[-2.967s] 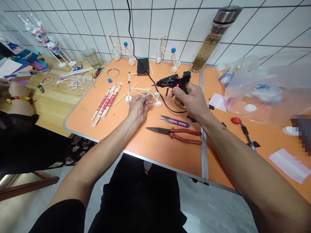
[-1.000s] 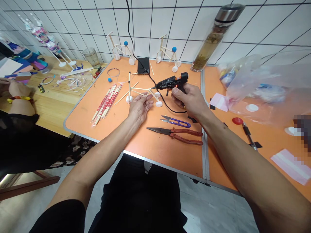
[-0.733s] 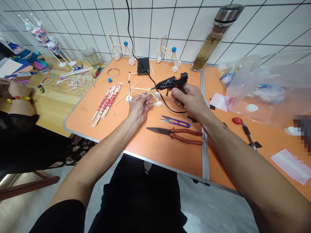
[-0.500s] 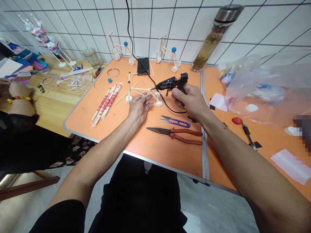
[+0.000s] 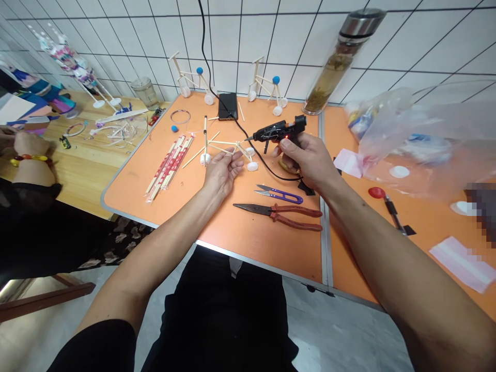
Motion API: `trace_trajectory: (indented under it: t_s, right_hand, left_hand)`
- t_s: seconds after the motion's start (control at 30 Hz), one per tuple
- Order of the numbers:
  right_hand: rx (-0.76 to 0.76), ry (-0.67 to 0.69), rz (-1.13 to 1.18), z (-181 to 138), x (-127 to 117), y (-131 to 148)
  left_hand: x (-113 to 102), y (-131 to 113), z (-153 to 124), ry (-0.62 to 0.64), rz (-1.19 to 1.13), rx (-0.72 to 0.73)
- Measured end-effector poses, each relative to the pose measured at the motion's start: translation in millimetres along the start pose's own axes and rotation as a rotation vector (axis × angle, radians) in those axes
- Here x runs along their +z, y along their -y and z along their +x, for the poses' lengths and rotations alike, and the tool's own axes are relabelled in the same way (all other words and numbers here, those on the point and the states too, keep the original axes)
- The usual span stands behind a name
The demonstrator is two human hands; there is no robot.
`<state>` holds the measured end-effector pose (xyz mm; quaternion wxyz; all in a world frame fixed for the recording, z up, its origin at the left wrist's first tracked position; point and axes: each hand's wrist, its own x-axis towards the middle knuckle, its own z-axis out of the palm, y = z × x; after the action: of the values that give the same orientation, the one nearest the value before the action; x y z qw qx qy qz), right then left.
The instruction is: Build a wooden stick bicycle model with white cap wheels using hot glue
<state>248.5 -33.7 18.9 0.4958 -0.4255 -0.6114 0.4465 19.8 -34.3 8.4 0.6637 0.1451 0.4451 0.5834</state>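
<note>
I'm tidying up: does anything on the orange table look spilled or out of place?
No spill shows. One small blue ball lies loose at back left, odd because similar balls top both wheeled pale wooden models by the white tiled wall.

**Easy reach up front, tight squeeze at the back**

Room to slide a hand along the front strip of the orange table (image 5: 263,250), below the long-nose pliers (image 5: 275,211). Those plus the thread snips (image 5: 279,195) clutter the gap between the left forearm (image 5: 174,237) and right forearm (image 5: 372,243). There's also a lane between the left forearm and the chopstick packs (image 5: 170,163). Going for the phone (image 5: 225,112)? The black cord (image 5: 279,177) crosses right over it, then loops under the glue gun (image 5: 273,131). Far right, the plastic bag (image 5: 426,134) is in the way.
</note>
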Motion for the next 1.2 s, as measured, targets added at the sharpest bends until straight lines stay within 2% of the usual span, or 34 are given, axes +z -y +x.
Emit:
trace_trajectory:
  t_s: [0.33, 0.7, 0.93, 1.07, 1.2]
  right_hand:
    - [0.123, -0.160, 0.199, 5, -12, -1]
    - [0.135, -0.304, 0.275, 16, -40, -25]
    - [0.298, -0.606, 0.484, 20, -35, -14]
    - [0.375, -0.684, 0.587, 21, -32, -6]
    - [0.420, -0.695, 0.628, 21, -31, -4]
  left_hand:
    - [2, -2, -1, -0.007, -0.002, -0.008]
    - [2, -1, -1, -0.017, -0.013, -0.015]
    - [3, -2, -2, -0.011, -0.004, -0.002]
    - [3, -2, -2, -0.010, 0.001, 0.005]
    - [3, -2, -2, -0.020, -0.005, -0.006]
